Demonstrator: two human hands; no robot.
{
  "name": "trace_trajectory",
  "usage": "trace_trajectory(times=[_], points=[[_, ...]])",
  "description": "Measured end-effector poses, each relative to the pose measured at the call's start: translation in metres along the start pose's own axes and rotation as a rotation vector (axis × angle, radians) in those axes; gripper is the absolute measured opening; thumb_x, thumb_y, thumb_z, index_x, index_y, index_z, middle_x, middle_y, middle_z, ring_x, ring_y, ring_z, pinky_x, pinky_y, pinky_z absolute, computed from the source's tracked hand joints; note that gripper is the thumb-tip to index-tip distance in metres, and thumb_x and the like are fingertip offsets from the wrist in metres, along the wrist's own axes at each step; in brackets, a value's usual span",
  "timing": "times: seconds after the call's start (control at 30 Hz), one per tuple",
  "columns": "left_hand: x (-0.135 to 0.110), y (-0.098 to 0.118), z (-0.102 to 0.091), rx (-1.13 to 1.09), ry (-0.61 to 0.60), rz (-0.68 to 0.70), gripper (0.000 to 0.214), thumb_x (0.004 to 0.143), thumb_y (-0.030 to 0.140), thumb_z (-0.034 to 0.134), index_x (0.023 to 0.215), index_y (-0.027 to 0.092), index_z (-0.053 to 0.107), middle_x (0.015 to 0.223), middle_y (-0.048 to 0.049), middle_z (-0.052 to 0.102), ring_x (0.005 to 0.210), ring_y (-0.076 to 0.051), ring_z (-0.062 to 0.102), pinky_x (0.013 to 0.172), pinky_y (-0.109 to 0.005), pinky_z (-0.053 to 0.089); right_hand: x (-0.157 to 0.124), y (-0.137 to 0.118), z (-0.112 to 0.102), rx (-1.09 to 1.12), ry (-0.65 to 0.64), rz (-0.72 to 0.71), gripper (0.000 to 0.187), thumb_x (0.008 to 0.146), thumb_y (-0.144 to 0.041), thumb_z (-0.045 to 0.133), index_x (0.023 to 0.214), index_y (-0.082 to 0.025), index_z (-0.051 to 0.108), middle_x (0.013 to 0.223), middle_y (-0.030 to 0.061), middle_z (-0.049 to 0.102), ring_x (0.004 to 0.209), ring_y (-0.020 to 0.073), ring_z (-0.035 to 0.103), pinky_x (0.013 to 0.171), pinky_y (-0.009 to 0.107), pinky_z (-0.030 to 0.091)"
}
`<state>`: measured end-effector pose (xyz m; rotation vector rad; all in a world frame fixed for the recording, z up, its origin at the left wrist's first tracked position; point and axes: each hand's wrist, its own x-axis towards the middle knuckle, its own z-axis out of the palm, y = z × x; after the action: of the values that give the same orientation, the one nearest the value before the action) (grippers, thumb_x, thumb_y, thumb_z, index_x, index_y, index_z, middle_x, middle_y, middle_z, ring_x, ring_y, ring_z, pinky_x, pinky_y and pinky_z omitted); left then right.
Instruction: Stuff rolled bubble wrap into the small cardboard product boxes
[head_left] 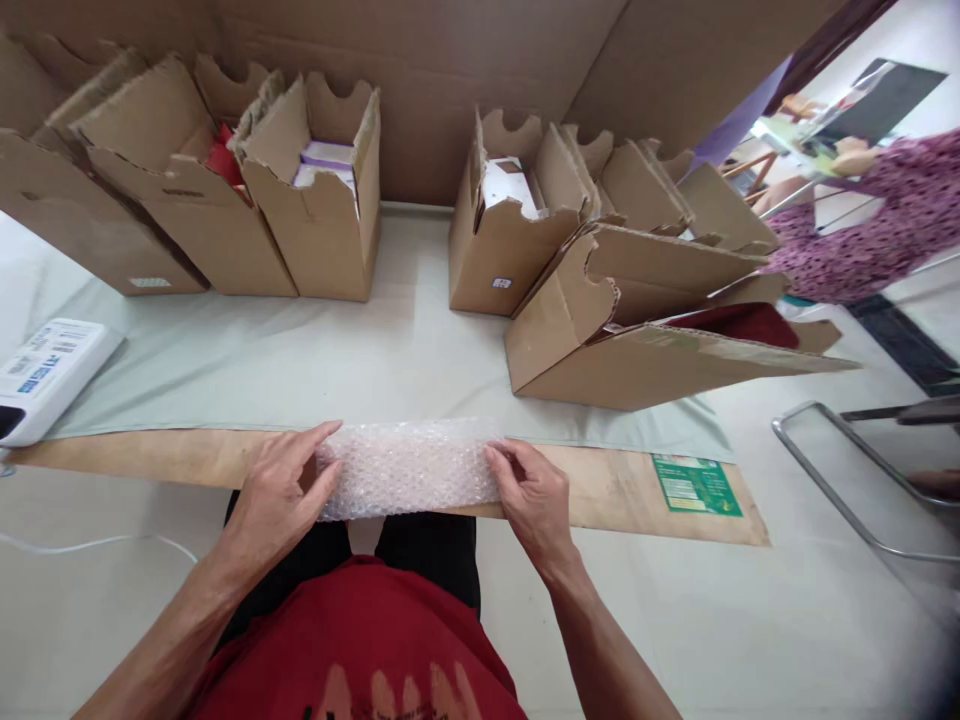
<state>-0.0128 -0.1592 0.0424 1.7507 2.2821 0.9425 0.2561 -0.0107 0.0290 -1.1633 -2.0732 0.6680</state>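
Observation:
A roll of clear bubble wrap (pixel 409 467) lies across the near edge of a flat cardboard sheet (pixel 600 485). My left hand (pixel 281 490) grips its left end, fingers curled over the top. My right hand (pixel 532 495) grips its right end, thumb on top and fingers wrapped around the end. Whatever is inside the wrap is hidden.
A pale cloth (pixel 300 360) covers the floor behind the sheet. Several open cardboard boxes (pixel 315 200) stand along the back; one (pixel 645 340) lies tipped on the right. A white boxed item (pixel 45 375) sits at left. Another person's patterned sleeve (pixel 877 230) shows at right, and a metal frame (pixel 832 480).

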Motion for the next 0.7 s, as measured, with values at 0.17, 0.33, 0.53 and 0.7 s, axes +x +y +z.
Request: trace_trajectory(times=[0.17, 0.33, 0.53, 0.7], points=[[0.009, -0.004, 0.012, 0.210, -0.016, 0.033, 0.041, 0.096, 0.034, 0.052, 0.131, 0.014, 0.062, 0.089, -0.0074, 0.068, 0.087, -0.029, 0.065, 0.082, -0.044, 0.051, 0.023, 0.013, 0.002, -0.361, -0.065, -0.184, 0.037, 0.096, -0.037, 0.061, 0.124, -0.014, 0.066, 0.122, 0.0169, 0.070, 0.105, 0.0333, 0.065, 0.093, 0.049, 0.052], [0.011, -0.009, 0.011, 0.333, -0.033, -0.005, 0.041, 0.089, 0.040, 0.055, 0.119, 0.013, 0.066, 0.104, -0.0140, 0.065, 0.097, -0.035, 0.060, 0.085, -0.048, 0.050, 0.041, 0.007, 0.004, -0.413, -0.271, -0.203, 0.019, 0.090, -0.028, 0.065, 0.106, -0.019, 0.069, 0.140, 0.0165, 0.061, 0.121, 0.0369, 0.058, 0.096, 0.051, 0.048], [0.014, -0.003, 0.004, 0.174, -0.003, 0.031, 0.010, 0.087, 0.026, 0.053, 0.083, 0.021, 0.060, 0.099, -0.0094, 0.065, 0.094, -0.029, 0.061, 0.082, -0.044, 0.049, 0.018, -0.011, -0.014, 0.007, -0.247, -0.042, 0.009, 0.092, -0.025, 0.059, 0.083, -0.021, 0.059, 0.094, 0.0064, 0.072, 0.085, 0.0223, 0.067, 0.077, 0.034, 0.051], [0.071, 0.034, -0.006, 0.133, 0.188, 0.192, 0.010, 0.091, 0.017, 0.054, 0.092, 0.022, 0.062, 0.108, -0.0092, 0.069, 0.109, -0.031, 0.063, 0.096, -0.049, 0.046, -0.031, -0.032, -0.019, 0.455, -0.262, 0.274, 0.041, 0.094, -0.034, 0.064, 0.132, -0.022, 0.054, 0.080, -0.0005, 0.066, 0.069, 0.0169, 0.063, 0.063, 0.027, 0.052]])
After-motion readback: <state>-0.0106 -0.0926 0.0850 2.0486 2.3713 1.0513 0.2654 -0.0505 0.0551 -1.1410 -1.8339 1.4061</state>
